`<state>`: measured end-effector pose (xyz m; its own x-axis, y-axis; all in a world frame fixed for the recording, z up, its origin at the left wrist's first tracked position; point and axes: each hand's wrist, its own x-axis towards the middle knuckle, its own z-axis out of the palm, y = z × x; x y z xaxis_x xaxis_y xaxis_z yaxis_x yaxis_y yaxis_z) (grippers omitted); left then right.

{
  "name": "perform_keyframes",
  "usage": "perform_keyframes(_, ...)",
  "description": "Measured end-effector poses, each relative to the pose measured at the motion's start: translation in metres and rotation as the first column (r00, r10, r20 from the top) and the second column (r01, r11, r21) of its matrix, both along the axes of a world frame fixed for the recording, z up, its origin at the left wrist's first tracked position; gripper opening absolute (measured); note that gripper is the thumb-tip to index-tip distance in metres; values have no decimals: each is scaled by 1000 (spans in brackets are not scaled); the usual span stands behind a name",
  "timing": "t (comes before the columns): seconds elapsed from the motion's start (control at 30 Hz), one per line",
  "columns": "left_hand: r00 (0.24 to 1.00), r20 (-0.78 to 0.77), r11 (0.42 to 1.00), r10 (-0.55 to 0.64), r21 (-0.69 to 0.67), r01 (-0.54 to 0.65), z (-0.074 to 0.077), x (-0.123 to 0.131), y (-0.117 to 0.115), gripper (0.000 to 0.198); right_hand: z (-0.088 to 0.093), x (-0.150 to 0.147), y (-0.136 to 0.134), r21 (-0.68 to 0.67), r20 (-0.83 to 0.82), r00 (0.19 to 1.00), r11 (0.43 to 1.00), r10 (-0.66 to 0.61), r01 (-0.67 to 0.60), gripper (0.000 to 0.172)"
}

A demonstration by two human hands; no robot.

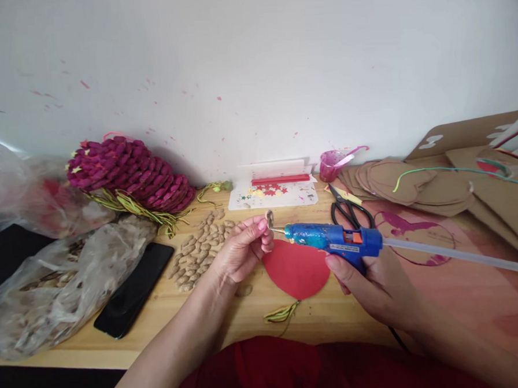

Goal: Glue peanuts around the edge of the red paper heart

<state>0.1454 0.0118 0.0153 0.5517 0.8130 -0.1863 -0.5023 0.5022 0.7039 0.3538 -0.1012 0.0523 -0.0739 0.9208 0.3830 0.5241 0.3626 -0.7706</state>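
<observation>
Between the thumb and fingers of my left hand is a peanut shell, its darker side toward the glue gun. My right hand grips a blue hot glue gun by its handle, with a long clear glue stick sticking out of the back. The metal nozzle points left, and its tip is at the shell. Below both hands lies a red round paper piece with a yellow-green yarn tassel at its near edge. A heap of peanuts lies left of my left hand.
A black phone and a plastic bag of peanuts lie left. Stacked magenta peanut rounds lean at the wall. Behind are paper stars, a pink-stained cup, black scissors and cardboard discs.
</observation>
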Motion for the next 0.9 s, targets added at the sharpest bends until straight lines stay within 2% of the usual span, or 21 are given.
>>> perform_keyframes(0.13,1000,-2,1000,-4,9,4,0,0,0,32,-1,1,0,-8,-9,1000,1000,25,-25,17)
perform_keyframes(0.27,1000,10,1000,-1,7,1,1,0,0,32,-2,2,-1,-28,-7,1000,1000,-5,5,11)
perform_keyframes(0.57,998,51,1000,-23,-3,23,0,-1,1,29,-5,2,0,-23,12,1000,999,-25,25,21)
perform_keyframes(0.77,999,49,1000,-22,-6,22,0,-1,-1,31,-4,2,1,4,16,1000,1000,-10,10,17)
perform_keyframes(0.9,999,40,1000,-28,0,28,1,-1,-1,32,1,1,2,-13,-21,1000,1000,20,-20,26)
